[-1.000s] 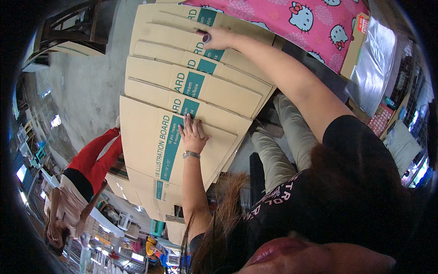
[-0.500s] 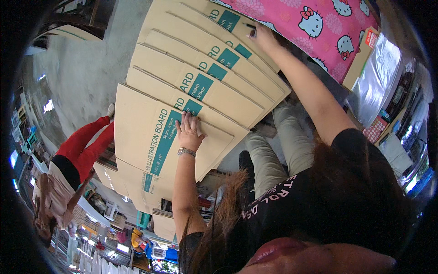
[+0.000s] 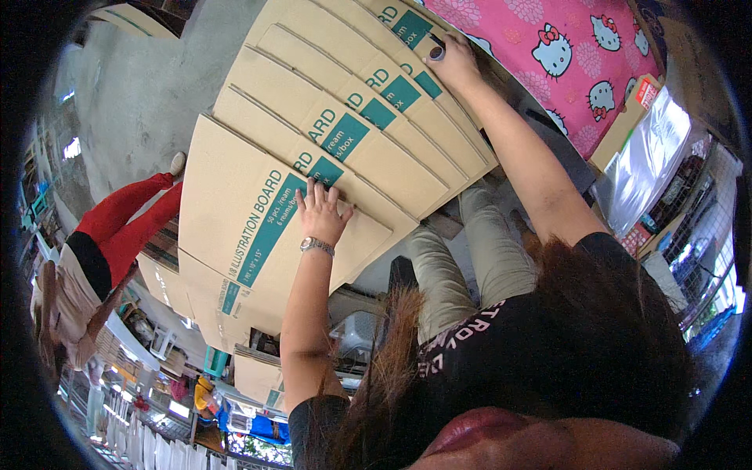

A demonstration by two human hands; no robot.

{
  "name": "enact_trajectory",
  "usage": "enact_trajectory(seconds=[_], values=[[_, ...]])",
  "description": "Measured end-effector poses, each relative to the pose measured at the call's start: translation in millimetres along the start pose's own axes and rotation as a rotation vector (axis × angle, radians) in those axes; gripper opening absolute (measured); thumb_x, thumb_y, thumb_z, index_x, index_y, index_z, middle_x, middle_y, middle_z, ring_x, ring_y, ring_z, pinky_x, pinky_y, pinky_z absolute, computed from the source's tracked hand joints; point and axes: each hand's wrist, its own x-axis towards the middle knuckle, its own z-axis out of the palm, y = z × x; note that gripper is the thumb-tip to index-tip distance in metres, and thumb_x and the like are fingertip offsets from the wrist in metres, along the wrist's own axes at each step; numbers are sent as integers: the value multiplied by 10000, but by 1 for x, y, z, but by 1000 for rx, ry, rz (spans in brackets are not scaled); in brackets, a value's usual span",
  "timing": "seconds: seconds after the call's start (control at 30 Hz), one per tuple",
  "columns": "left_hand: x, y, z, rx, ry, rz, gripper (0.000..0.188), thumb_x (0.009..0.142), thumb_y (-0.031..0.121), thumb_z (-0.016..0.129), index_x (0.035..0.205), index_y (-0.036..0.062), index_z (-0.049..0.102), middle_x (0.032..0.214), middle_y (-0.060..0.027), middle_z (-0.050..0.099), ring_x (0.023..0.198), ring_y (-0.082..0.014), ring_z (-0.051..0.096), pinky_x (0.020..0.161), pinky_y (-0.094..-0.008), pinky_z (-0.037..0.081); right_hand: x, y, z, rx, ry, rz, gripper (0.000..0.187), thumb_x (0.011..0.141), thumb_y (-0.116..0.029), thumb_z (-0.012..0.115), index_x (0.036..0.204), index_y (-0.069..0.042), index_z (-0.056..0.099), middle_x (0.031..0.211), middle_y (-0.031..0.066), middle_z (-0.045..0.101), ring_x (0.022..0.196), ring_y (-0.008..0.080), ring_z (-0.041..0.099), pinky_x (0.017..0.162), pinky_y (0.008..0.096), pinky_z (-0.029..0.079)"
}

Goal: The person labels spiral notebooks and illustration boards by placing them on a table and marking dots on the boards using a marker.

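Observation:
Several flattened tan cardboard boxes (image 3: pixel 376 184) lie fanned out in an overlapping stack in front of me, each with a green printed band. My left hand (image 3: pixel 322 215), a watch on its wrist, rests with fingers spread on the nearest box, by the end of its green band (image 3: pixel 270 227). At the far right of the stack, my right hand (image 3: pixel 457 64) is closed round a small dark slim tool (image 3: pixel 436 50). Its thin tip points away from me; its exact kind is unclear. That hand is over the farthest boxes' edge.
A pink cloth with cartoon cats (image 3: pixel 525 47) covers a surface at the right. Beside it lie a clear plastic sheet (image 3: pixel 650 141) and a cardboard piece. A person in red trousers (image 3: pixel 129 227) stands at the left on the concrete floor (image 3: pixel 157 102). More folded cardboard (image 3: pixel 254 376) is below.
The view has shifted, so the boxes appear further left and lower. My right hand shows more of the dark tool. My left hand stays flat on the nearest box.

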Motion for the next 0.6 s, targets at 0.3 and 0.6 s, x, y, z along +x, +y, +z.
enact_trajectory(seconds=[0.3,0.6], values=[[-33,12,119,-565,513,-413,808,861,592,533,1468,124,277,1558,-178,148,1443,-350,97,1134,-581,35,13,-7,8,-197,-71,-16,483,749,-277,694,1167,-55,595,1188,233,564,1089,382,557,926,446,462],[-154,14,245,-2892,761,-1582,1058,748,704,608,1488,111,139,1550,-179,92,1394,-417,170,1074,-654,225,55,-4,-23,-213,-437,22,537,690,-362,779,1087,-26,646,1167,185,622,1088,299,594,919,376,458]])
